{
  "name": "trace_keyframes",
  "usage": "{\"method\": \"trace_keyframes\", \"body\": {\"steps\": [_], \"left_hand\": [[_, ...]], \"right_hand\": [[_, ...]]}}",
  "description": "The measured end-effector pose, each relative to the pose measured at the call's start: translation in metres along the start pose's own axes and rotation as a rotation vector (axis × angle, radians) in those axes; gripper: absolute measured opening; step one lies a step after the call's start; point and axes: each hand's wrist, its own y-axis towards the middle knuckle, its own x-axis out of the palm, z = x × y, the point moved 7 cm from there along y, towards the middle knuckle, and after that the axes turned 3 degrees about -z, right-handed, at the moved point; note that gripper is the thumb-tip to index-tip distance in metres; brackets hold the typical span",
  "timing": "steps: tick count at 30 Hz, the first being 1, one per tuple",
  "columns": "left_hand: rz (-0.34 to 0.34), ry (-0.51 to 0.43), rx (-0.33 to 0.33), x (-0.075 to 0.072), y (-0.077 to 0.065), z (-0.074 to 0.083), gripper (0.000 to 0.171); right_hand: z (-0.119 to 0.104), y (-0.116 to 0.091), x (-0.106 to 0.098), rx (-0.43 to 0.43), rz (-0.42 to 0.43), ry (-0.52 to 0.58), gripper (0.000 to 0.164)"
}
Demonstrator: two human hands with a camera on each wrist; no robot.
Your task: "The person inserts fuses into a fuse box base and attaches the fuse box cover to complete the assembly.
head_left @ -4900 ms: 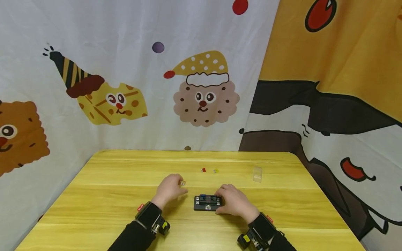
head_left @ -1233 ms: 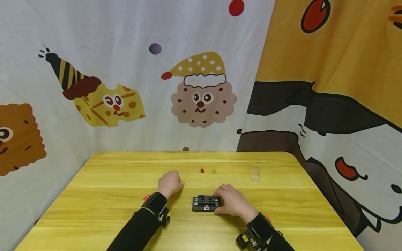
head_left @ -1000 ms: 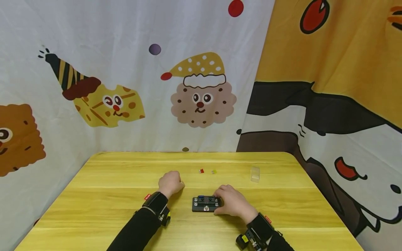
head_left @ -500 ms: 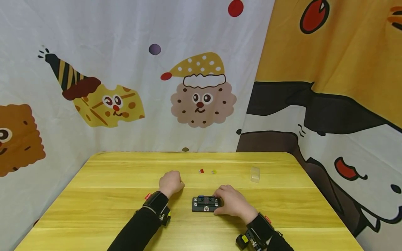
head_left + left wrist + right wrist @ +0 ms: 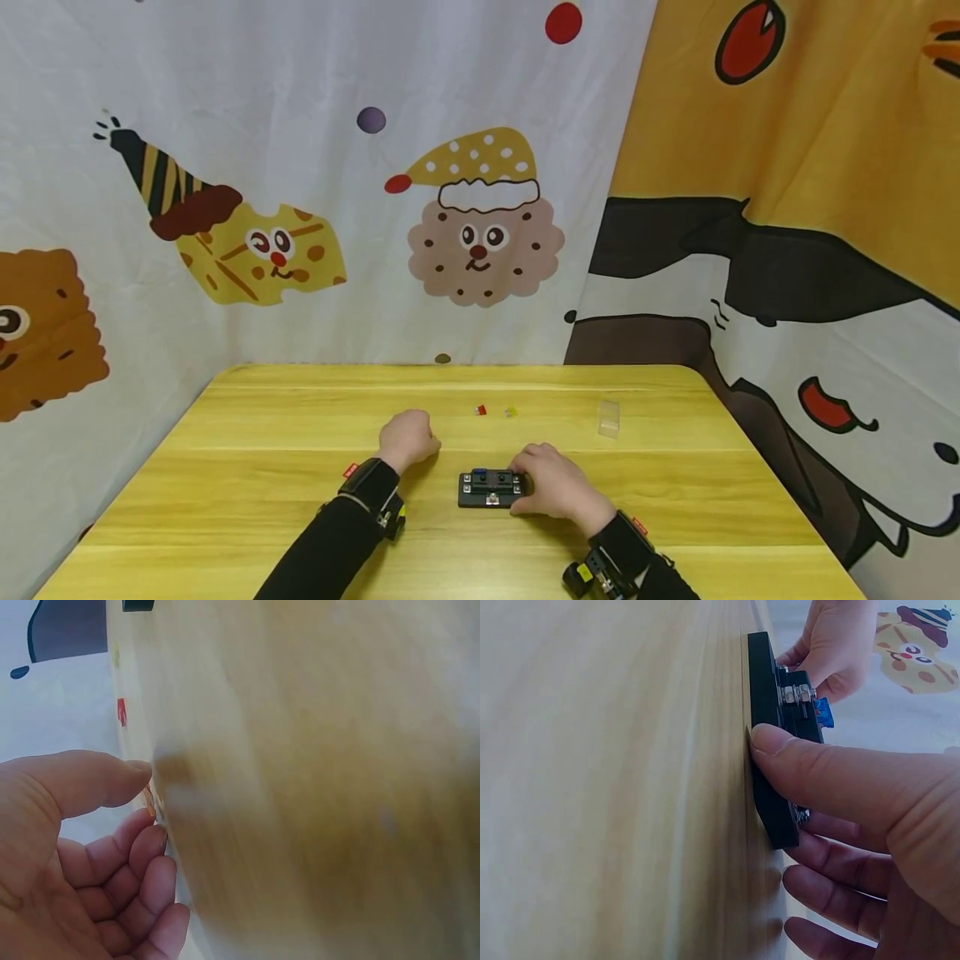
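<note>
On the table, my right hand [image 5: 558,483] grips the right end of a black fuse block [image 5: 483,490], thumb along the near edge and fingers behind. Metal bolts and nuts stick up from the block, and a small blue piece [image 5: 823,712] sits in it. To the left, my left hand [image 5: 408,440] is low over the tabletop with its fingers curled. In the left wrist view a tiny orange and clear piece [image 5: 148,799], perhaps a blade fuse, lies between its thumb and index fingertips; the head view hides it behind the hand.
Behind the block lie a small red fuse-like piece [image 5: 481,410] and a small yellow one [image 5: 511,412]. A clear plastic box [image 5: 609,419] lies to their right. The wooden table [image 5: 300,517] ends at a printed cloth [image 5: 315,150].
Since the oldest frame, my left hand has curled its fingers and closed around the tiny orange piece, which was visible beside it before. My right hand stays on the fuse block.
</note>
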Motion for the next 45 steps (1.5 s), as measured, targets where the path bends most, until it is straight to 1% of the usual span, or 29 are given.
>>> {"method": "trace_keyframes", "body": {"steps": [5,15,20,26,31,34,38,41,45], "left_hand": [[-0.002,-0.027,0.010,0.000,-0.001,-0.002,0.048],[-0.004,-0.074,0.067,-0.003,-0.006,0.000,0.050],[-0.018,-0.091,0.071,-0.005,-0.007,0.000,0.053],[-0.013,-0.123,0.092,-0.011,-0.013,0.005,0.051],[0.005,-0.153,0.140,-0.018,-0.020,0.009,0.046],[0.021,-0.158,0.162,-0.022,-0.023,0.011,0.035],[0.023,-0.168,0.170,-0.025,-0.026,0.013,0.021],[0.016,-0.184,0.180,-0.027,-0.030,0.015,0.019],[0.009,-0.203,0.211,-0.031,-0.034,0.019,0.014]], "right_hand": [[0.001,0.000,0.001,0.006,0.001,0.008,0.047],[0.003,0.000,0.003,0.000,0.002,0.002,0.048],[0.002,0.000,0.003,-0.002,0.002,0.014,0.049],[0.003,-0.002,0.001,-0.015,-0.003,0.047,0.050],[0.006,-0.004,0.001,-0.028,-0.006,0.111,0.049],[0.009,-0.004,0.001,-0.028,0.010,0.115,0.047],[0.011,-0.005,-0.002,-0.027,0.050,0.102,0.045],[0.009,-0.005,-0.007,-0.030,0.091,0.092,0.043],[0.007,-0.005,-0.013,-0.032,0.162,0.077,0.040]]}}
